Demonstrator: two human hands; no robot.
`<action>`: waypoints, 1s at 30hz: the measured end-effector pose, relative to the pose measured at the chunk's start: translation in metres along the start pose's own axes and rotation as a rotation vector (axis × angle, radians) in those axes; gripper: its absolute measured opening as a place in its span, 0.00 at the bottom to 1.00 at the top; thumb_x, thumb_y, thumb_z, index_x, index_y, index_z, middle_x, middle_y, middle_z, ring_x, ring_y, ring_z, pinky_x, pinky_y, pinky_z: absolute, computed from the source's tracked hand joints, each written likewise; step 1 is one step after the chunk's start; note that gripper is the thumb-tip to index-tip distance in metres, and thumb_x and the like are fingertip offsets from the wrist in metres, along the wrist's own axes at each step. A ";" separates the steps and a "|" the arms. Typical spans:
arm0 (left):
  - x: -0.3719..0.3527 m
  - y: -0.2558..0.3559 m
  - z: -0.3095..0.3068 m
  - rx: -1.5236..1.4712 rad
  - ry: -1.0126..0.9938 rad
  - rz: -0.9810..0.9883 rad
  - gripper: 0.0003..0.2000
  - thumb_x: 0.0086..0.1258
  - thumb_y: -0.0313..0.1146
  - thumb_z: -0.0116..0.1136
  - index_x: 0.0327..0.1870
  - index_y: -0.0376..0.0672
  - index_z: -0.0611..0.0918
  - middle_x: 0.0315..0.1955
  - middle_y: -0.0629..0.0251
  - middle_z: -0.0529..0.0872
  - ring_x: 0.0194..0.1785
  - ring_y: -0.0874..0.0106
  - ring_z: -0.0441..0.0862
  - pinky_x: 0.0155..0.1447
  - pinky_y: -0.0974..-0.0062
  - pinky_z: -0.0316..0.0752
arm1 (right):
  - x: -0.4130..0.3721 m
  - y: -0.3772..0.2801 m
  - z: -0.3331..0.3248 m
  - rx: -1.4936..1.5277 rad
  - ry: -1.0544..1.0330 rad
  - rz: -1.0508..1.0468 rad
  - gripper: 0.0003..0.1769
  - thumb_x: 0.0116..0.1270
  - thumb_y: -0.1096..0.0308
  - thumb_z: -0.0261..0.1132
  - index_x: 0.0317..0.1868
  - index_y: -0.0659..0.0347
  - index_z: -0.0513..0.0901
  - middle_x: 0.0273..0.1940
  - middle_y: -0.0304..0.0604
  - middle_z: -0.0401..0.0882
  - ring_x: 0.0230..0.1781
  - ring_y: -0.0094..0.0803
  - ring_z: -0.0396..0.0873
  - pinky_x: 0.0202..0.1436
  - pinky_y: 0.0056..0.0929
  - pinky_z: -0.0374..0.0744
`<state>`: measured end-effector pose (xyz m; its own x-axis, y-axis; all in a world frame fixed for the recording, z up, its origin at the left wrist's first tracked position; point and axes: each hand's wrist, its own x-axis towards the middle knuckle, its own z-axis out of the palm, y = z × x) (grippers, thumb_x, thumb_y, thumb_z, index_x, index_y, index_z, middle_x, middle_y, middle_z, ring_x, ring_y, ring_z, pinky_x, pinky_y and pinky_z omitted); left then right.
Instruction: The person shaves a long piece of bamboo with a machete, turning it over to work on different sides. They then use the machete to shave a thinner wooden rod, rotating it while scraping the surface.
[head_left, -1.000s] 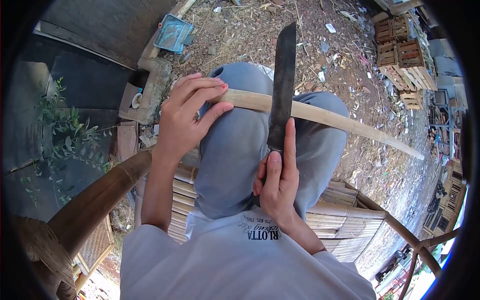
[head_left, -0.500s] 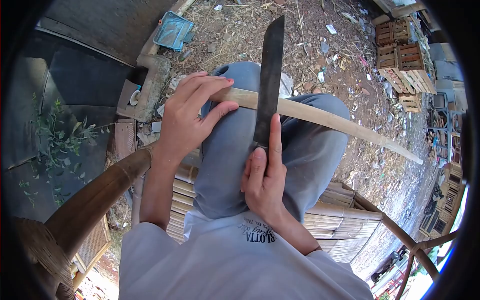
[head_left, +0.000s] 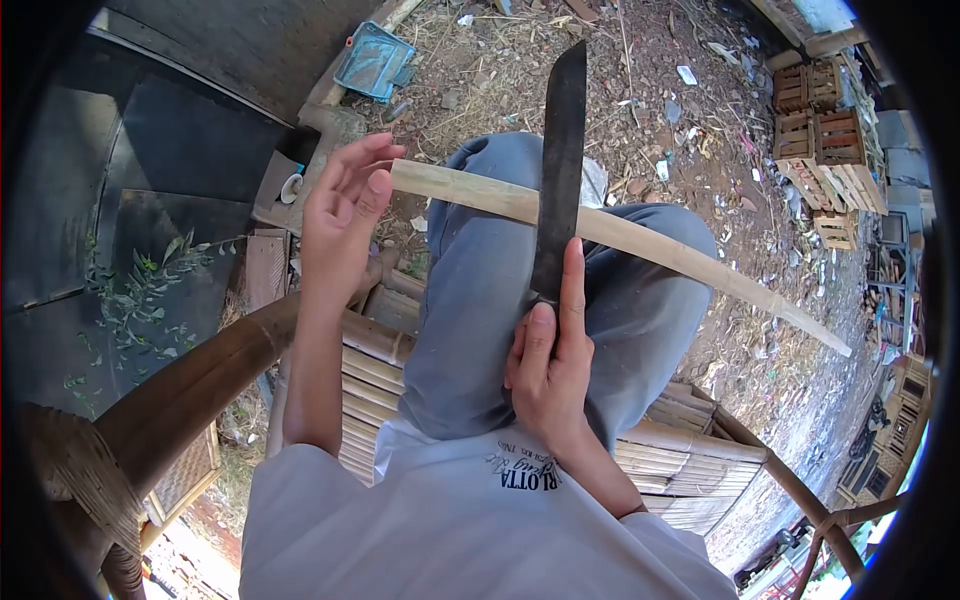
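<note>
A long pale bamboo strip (head_left: 660,253) lies across my knees, sloping down to the right. Over it stands a machete (head_left: 562,150), its dark broad blade pointing away from me and crossing the strip. My right hand (head_left: 550,375) is wrapped around the machete's handle, with the index finger stretched along the lower blade; the handle itself is mostly hidden. Beside the strip's left end is my left hand (head_left: 345,205), palm turned up, fingers loosely bent and thumb apart from them. That end shows uncovered just past the thumb tip.
I sit on a bamboo-slat bench (head_left: 375,385) with a thick bamboo pole (head_left: 215,355) at my left. A blue plastic dustpan-like tray (head_left: 373,62) lies on the littered ground ahead. Wooden crates (head_left: 820,140) are stacked at the right. A leafy plant (head_left: 150,300) grows by dark panels.
My left hand has let go of the strip's left end, moved off to the left and rolled palm up. The right hand still holds the machete across the strip. The view has shifted slightly.
</note>
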<state>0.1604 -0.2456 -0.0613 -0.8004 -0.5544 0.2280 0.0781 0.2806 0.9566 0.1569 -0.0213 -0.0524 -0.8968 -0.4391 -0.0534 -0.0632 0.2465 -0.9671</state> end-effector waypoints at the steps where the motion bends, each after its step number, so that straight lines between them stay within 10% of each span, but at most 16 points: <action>1: 0.002 0.006 -0.001 -0.236 -0.067 -0.228 0.21 0.71 0.48 0.62 0.52 0.37 0.81 0.45 0.60 0.85 0.51 0.73 0.82 0.58 0.71 0.74 | 0.000 0.000 0.000 -0.003 -0.003 0.005 0.32 0.80 0.69 0.43 0.80 0.54 0.44 0.18 0.31 0.65 0.14 0.15 0.62 0.18 0.18 0.67; 8: 0.005 0.009 0.016 -0.189 -0.172 -0.459 0.18 0.76 0.50 0.55 0.31 0.46 0.80 0.16 0.81 0.69 0.19 0.89 0.60 0.24 0.86 0.52 | -0.003 -0.006 -0.011 -0.064 -0.027 0.015 0.33 0.79 0.70 0.44 0.80 0.54 0.44 0.19 0.31 0.66 0.15 0.16 0.62 0.19 0.18 0.66; 12: 0.005 0.010 0.019 -0.171 -0.150 -0.401 0.18 0.76 0.49 0.56 0.30 0.45 0.81 0.16 0.82 0.67 0.19 0.89 0.57 0.24 0.84 0.49 | -0.016 -0.015 -0.040 -0.034 0.013 0.040 0.33 0.78 0.65 0.50 0.78 0.62 0.50 0.19 0.31 0.68 0.16 0.16 0.64 0.22 0.18 0.64; 15: 0.003 0.009 0.018 -0.199 -0.138 -0.399 0.20 0.73 0.50 0.60 0.30 0.41 0.82 0.18 0.79 0.70 0.20 0.88 0.60 0.24 0.84 0.53 | -0.021 -0.020 -0.080 -0.231 -0.106 0.104 0.27 0.74 0.65 0.59 0.70 0.65 0.69 0.32 0.48 0.82 0.25 0.34 0.79 0.35 0.29 0.77; 19: -0.001 0.001 0.020 -0.277 -0.143 -0.402 0.20 0.74 0.49 0.60 0.28 0.41 0.80 0.16 0.81 0.68 0.19 0.89 0.58 0.23 0.84 0.50 | -0.015 -0.026 -0.085 -0.442 -0.133 -0.175 0.30 0.69 0.68 0.65 0.71 0.57 0.70 0.29 0.46 0.77 0.25 0.39 0.78 0.31 0.34 0.77; 30: -0.002 -0.002 0.029 -0.370 -0.065 -0.347 0.17 0.76 0.43 0.58 0.27 0.44 0.77 0.16 0.83 0.67 0.18 0.90 0.56 0.22 0.83 0.46 | -0.013 -0.023 -0.034 -0.456 -0.238 -0.142 0.32 0.70 0.71 0.62 0.74 0.47 0.66 0.26 0.44 0.69 0.21 0.38 0.72 0.27 0.36 0.75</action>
<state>0.1448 -0.2225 -0.0694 -0.8511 -0.5123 -0.1151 -0.0033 -0.2138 0.9769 0.1554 0.0084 -0.0213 -0.7449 -0.6661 -0.0365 -0.4079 0.4981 -0.7652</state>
